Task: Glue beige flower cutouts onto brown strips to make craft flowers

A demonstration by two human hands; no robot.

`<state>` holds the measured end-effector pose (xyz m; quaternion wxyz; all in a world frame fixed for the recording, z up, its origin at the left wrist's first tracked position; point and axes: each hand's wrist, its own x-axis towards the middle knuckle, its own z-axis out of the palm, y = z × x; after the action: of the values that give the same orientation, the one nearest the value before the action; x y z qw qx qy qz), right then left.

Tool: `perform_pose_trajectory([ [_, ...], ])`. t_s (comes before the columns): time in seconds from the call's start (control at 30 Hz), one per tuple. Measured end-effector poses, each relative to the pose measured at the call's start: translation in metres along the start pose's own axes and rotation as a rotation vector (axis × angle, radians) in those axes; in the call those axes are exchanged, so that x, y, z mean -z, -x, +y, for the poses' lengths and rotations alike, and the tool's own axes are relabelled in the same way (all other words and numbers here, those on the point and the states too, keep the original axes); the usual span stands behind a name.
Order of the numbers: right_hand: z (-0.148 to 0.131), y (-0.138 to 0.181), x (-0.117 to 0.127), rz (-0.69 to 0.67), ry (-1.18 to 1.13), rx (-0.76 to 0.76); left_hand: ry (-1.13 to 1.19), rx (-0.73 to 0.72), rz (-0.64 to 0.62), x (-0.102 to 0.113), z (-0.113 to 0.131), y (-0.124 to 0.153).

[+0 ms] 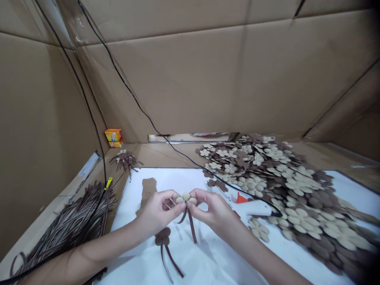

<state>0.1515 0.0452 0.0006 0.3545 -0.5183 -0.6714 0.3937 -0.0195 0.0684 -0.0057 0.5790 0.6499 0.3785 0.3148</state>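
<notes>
Partly hidden: glue gun (pixel 257 208), behind right hand (pixel 213 208); flower pile (pixel 299 182) blurred at near right. Left hand (pixel 158 208) and right hand meet at centre, thumbs and fingers pinching beige flower (pixel 186 197) above white board (pixel 213 265), ribbon tails (pixel 192 228) hanging. Brown flower (pixel 163 236) nearer, left. Ribbon heap (pixel 74 221) left. Black cord (pixel 139 106) crosses before pile.

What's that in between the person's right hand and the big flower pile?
In the head view, a white tool with a red part lies between the right hand and the flower pile.
</notes>
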Motion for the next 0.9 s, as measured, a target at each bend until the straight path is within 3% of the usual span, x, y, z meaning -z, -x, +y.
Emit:
perform_pose_trajectory([
  [0.23,-0.005,-0.004,0.005,-0.098,-0.387,-0.081,0.06,0.006,0.017,0.005,0.001,-0.005],
  [0.37,-0.003,-0.005,0.004,-0.046,-0.42,-0.146,0.094,-0.001,0.029,0.004,-0.001,-0.005],
  [0.53,-0.002,-0.006,0.005,-0.078,-0.456,-0.109,0.202,0.04,0.025,0.004,0.005,-0.003],
  [0.7,-0.009,-0.003,0.004,-0.117,-0.26,-0.051,0.25,0.04,0.106,0.003,0.008,-0.002],
  [0.9,-0.011,0.001,0.002,-0.032,-0.055,-0.044,0.273,0.02,0.173,0.001,0.005,-0.001],
])
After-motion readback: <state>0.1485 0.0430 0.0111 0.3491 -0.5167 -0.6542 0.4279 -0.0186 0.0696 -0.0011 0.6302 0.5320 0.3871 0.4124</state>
